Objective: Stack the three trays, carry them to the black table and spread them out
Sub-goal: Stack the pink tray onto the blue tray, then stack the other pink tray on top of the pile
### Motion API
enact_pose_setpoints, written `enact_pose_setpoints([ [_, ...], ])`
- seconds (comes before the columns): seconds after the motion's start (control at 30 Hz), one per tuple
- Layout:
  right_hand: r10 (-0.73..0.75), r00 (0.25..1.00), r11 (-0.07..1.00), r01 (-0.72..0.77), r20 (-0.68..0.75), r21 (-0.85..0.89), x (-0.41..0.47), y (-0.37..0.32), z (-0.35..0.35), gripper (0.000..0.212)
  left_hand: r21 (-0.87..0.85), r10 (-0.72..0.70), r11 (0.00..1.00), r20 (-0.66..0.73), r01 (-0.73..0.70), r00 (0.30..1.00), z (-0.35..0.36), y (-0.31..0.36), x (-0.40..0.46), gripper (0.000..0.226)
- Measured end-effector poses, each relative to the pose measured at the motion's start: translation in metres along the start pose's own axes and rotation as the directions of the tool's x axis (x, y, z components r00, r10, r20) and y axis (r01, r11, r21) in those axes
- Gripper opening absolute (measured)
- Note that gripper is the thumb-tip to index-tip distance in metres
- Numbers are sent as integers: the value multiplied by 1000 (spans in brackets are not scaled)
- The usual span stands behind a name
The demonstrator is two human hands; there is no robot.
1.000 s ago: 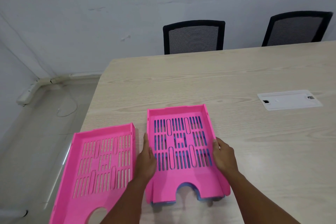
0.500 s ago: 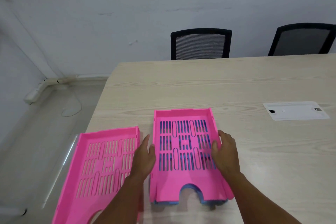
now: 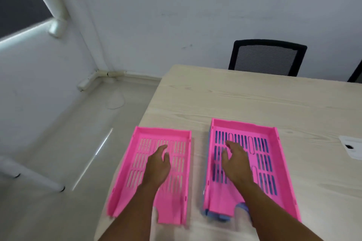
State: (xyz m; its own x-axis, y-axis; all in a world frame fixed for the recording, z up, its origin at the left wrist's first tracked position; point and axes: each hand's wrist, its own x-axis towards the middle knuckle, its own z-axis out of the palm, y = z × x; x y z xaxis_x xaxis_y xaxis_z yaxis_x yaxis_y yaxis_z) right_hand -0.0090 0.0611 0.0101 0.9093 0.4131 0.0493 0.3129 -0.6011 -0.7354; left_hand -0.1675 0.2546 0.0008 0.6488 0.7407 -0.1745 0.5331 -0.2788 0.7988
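My left hand (image 3: pixel 158 164) and right hand (image 3: pixel 234 160) hovered open, gripping nothing.
The lower-left pink tray (image 3: pixel 137 178) overhung the table (image 3: pixel 254 101) edge; a clumsy grab could tip it off.

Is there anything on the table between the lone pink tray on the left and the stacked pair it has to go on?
Nothing visible: only bare table separates the single pink tray from the pink-on-blue stack.

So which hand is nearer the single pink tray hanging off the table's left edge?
Left. The left hand is over the single pink tray; the right hand is over the neighbouring stacked trays.
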Motion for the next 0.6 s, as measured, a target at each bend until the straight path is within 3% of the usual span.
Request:
enact_pose_setpoints([
  [0.33, -128, 973, 988, 141, 194, -58, -28, -61, 83, 42, 89, -100, 990, -102, 109, 990, -68, -67, 2, 40],
  [0.6, 177, 942, 981, -146, 286, -125, -47, -58, 108, 59, 78, -224, 971, -12, 225, 974, -77, -92, 12, 61],
])
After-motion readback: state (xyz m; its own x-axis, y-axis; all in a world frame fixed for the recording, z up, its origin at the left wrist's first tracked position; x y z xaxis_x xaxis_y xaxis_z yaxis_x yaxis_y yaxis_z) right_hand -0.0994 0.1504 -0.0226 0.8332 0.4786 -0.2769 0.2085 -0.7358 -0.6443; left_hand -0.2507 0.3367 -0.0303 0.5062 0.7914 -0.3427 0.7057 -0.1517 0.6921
